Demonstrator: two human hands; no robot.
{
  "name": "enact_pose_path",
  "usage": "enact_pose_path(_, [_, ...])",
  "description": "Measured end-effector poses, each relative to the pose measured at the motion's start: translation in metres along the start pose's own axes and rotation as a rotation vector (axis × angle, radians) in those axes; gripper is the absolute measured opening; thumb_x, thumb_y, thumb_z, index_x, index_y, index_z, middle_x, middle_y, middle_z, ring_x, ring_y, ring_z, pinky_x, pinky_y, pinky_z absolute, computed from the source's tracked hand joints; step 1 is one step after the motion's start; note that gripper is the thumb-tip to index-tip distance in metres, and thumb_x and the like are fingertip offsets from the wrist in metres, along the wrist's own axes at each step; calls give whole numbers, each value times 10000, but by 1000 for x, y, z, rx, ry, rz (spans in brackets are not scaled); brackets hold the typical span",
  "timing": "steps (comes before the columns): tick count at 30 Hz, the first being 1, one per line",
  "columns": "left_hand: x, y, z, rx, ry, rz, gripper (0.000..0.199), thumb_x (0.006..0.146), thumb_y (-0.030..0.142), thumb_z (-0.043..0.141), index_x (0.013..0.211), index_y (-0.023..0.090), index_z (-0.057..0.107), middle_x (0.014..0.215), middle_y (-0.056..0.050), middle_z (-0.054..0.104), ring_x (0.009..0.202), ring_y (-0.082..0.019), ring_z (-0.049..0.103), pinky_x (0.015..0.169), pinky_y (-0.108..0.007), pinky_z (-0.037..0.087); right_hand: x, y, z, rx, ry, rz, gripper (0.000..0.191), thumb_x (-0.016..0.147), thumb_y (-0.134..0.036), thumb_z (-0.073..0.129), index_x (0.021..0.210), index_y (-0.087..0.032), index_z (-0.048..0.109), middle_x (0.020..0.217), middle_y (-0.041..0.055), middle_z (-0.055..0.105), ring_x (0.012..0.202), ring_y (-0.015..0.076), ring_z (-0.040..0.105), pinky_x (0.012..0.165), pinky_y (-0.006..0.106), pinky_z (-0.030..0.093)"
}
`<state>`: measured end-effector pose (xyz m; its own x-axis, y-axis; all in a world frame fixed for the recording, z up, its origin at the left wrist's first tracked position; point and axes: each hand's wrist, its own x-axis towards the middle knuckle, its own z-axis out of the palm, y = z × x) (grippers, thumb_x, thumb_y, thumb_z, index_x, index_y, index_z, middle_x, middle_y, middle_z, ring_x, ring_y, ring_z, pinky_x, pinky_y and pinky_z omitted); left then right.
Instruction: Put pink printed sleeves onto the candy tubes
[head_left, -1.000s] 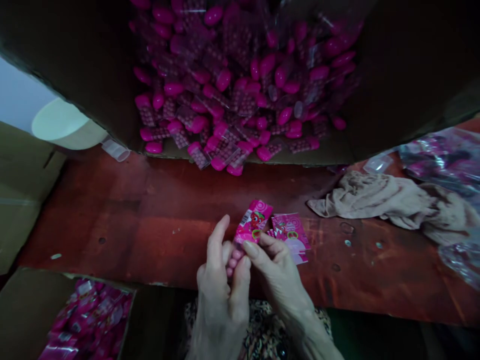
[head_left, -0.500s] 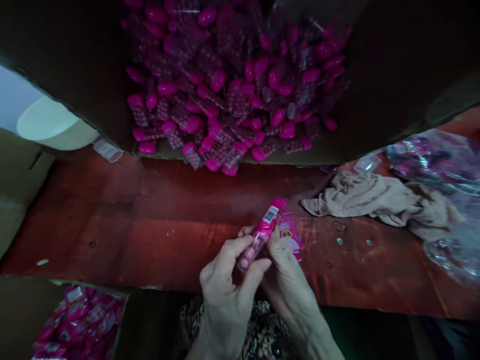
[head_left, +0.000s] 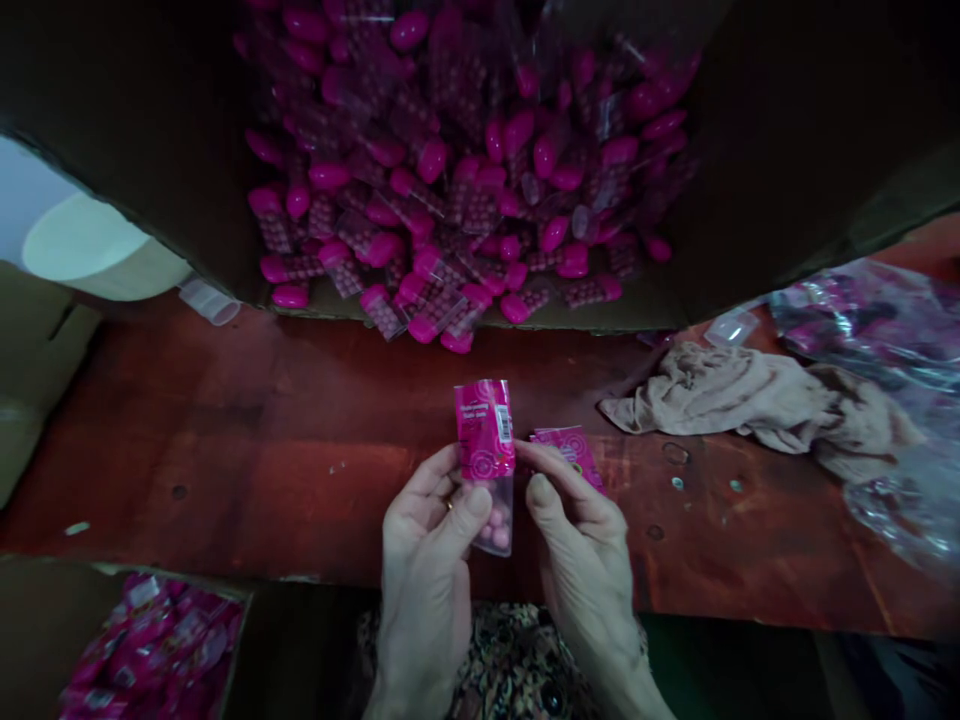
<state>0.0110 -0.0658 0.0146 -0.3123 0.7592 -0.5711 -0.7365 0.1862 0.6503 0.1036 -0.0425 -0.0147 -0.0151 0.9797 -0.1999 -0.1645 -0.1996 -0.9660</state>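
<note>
My left hand (head_left: 431, 550) grips a small clear plastic candy box (head_left: 495, 530) with round pink candies inside, its thumb across the front. A bright pink printed sleeve (head_left: 484, 430) with a barcode covers the box's upper part and faces me, almost upright. At the sleeve's right edge is the index fingertip of my right hand (head_left: 589, 545). That hand's thumb stands apart from the box, and nothing shows between its fingers. Behind the right fingers, flat pink printed sleeves (head_left: 571, 452) lie on the red table (head_left: 300, 430), partly hidden.
A large cardboard box (head_left: 795, 130) at the back holds many pink-capped candy boxes (head_left: 450, 270). A crumpled cloth (head_left: 750, 395) and a clear plastic bag (head_left: 885, 330) lie right. Lower left, a carton holds pink-wrapped packs (head_left: 150, 640). A white tub (head_left: 105, 245) stands back left.
The candy box has turned from a slant to nearly upright, its sleeve's printed face now toward me. My right hand has moved right, from around the sleeve to its edge.
</note>
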Motion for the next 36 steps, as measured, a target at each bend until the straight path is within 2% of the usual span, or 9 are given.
enact_pose_path(3, [-1, -1, -1, 45, 4, 47, 244, 683, 139, 708, 925, 147, 681, 630, -3, 656, 485, -64, 542, 480, -171, 468, 0, -7, -2, -159, 17, -198, 193, 762, -183, 688, 882, -327, 736, 820, -28, 720, 756, 146, 642, 707, 273, 516])
enact_pose_path(6, [-2, -1, 0, 86, 11, 60, 236, 676, 127, 710, 908, 166, 690, 606, 8, 656, 488, -74, 555, 491, -186, 479, 0, -14, -3, -262, 11, -327, 257, 761, -112, 672, 884, -331, 731, 747, -40, 722, 658, 146, 646, 633, 276, 531])
enact_pose_path(11, [-4, 2, -2, 128, 47, 53, 246, 668, 109, 706, 908, 160, 687, 557, 17, 638, 462, -81, 549, 466, -189, 474, 2, -20, -5, -506, -43, -533, 222, 804, -73, 604, 891, -256, 696, 738, -3, 696, 639, 155, 636, 623, 297, 524])
enact_pose_path(16, [-1, 4, -9, 179, -9, 19, 200, 701, 133, 694, 899, 157, 686, 564, 12, 640, 476, -70, 558, 477, -168, 476, 8, -17, -6, -664, -135, -726, 200, 820, -9, 524, 852, -191, 599, 700, 12, 620, 629, 127, 575, 608, 259, 483])
enact_pose_path(21, [2, 3, -8, 119, 10, -18, 185, 676, 112, 711, 857, 145, 688, 586, 11, 648, 465, -55, 551, 456, -147, 467, 12, -8, -4, -750, -112, -800, 173, 863, -33, 444, 800, -185, 496, 658, 8, 523, 613, 133, 509, 551, 250, 444])
enact_pose_path(27, [6, -4, -6, 89, 51, 6, 187, 677, 123, 716, 860, 153, 693, 601, 15, 650, 478, -50, 545, 463, -146, 464, 14, 6, -2, -719, -123, -788, 179, 864, -35, 412, 788, -189, 459, 660, 4, 479, 610, 137, 491, 513, 244, 430])
enact_pose_path(31, [10, -3, -10, 78, 125, 65, 196, 663, 122, 729, 855, 154, 698, 645, 6, 673, 526, -54, 575, 506, -146, 477, 6, 13, 0, -559, -173, -788, 175, 855, -18, 437, 848, -178, 508, 704, 16, 522, 681, 147, 543, 590, 273, 487])
enact_pose_path(36, [12, 0, -14, 112, 75, 17, 230, 671, 140, 725, 898, 154, 691, 645, -1, 666, 489, -58, 550, 467, -163, 464, 9, 3, -5, -565, -68, -769, 254, 794, 8, 580, 973, -168, 617, 856, 53, 637, 798, 154, 615, 709, 287, 529])
